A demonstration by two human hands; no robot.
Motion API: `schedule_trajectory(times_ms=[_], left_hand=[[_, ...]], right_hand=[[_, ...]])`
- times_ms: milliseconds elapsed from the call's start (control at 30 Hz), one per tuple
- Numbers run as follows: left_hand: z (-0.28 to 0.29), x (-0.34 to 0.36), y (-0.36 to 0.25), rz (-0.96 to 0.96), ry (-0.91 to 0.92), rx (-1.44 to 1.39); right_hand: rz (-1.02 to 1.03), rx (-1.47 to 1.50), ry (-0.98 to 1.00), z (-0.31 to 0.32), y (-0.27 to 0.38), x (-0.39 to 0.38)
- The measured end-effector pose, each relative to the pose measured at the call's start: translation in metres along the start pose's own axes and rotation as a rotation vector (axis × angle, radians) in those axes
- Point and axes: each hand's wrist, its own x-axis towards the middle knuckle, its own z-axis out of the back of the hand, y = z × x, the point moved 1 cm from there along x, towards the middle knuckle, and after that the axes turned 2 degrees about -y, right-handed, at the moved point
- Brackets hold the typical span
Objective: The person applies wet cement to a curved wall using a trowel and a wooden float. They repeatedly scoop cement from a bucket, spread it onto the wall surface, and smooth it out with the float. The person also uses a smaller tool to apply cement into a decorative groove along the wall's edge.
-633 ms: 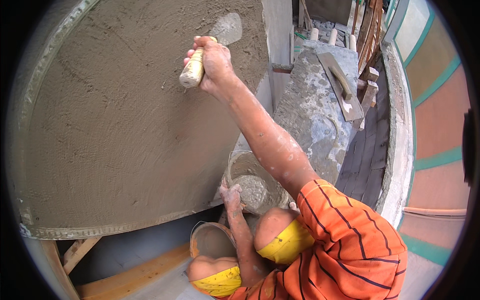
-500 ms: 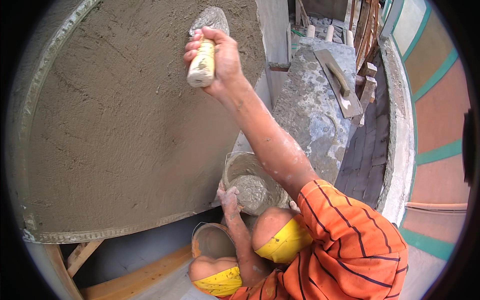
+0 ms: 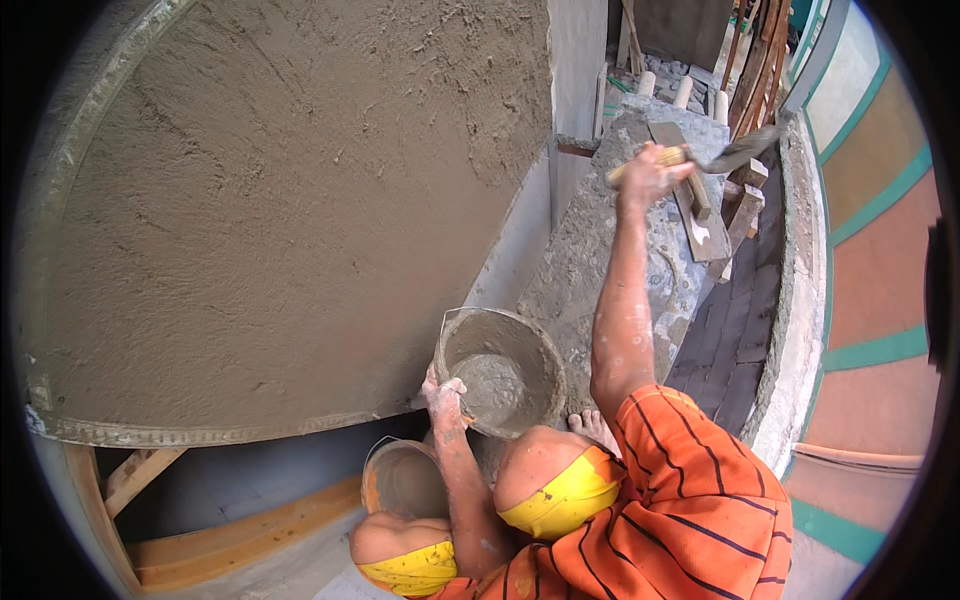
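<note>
My right hand point(image 3: 650, 177) is shut on the pale handle of a trowel point(image 3: 745, 150), whose blade is slightly blurred and extends rightward above a steel float point(image 3: 698, 238) with a wooden handle. The float lies on a grey, mortar-stained board point(image 3: 575, 290). My left hand point(image 3: 443, 398) grips the rim of a bucket point(image 3: 545, 385) holding wet grey mortar point(image 3: 495, 385). A second bucket point(image 3: 408, 478) stands lower, partly hidden by my knee and forearm. A wall of grey mortar point(image 3: 260, 220) fills the left side, rough toward the top and smoother lower down.
Below the mortared surface are timber braces point(image 3: 140, 480) and a dark recess. Right are a rough concrete edge point(image 3: 800, 300) and a painted curved wall point(image 3: 870, 280). Wooden poles point(image 3: 760, 60) and rubble point(image 3: 665, 70) are at the back. My bare foot point(image 3: 590, 425) shows beside the bucket.
My right hand has swung from high on the mortared wall rightward and down, over the board, with the trowel turned rightward. My left hand stays on the bucket, which looks tilted slightly differently.
</note>
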Motion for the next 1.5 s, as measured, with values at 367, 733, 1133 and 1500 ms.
schedule_trajectory(times_ms=[367, 733, 1133, 1500], left_hand=[[-0.011, -0.026, -0.013, -0.053, -0.014, -0.131], [-0.055, -0.044, -0.028, -0.118, 0.238, 0.054], [-0.056, -0.037, -0.013, -0.074, 0.167, -0.016], [-0.016, -0.005, 0.000, -0.010, -0.112, -0.131]], right_hand=[[-0.129, -0.126, 1.483, 0.078, -0.024, -0.168], [0.886, -1.540, 2.019, 0.148, -0.060, -0.131], [-0.239, -0.854, 2.196, 0.235, -0.112, -0.173], [-0.647, -0.842, 1.844, 0.232, -0.074, -0.144]])
